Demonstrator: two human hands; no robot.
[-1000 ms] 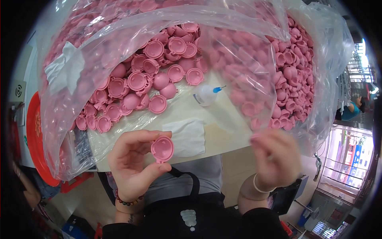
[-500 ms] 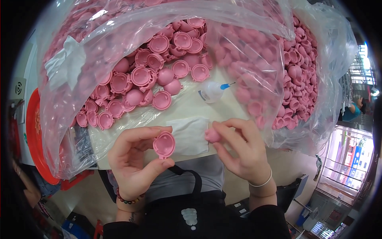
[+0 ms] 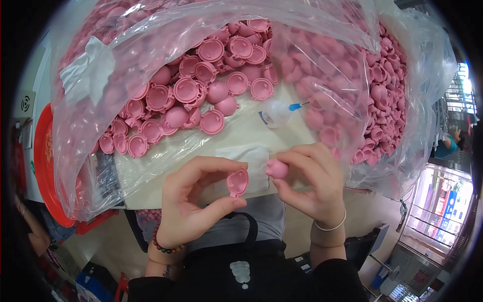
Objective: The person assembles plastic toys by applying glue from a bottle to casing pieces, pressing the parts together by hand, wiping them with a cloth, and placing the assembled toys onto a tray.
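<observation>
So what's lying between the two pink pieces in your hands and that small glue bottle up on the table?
In the head view, a white folded sheet lies on the table between the pink shell halves and the glue bottle; nothing else.

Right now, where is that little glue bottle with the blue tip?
In the head view the glue bottle lies on its side on the table, right of centre, beyond the right hand and just beside the heap of pink shells.
</observation>
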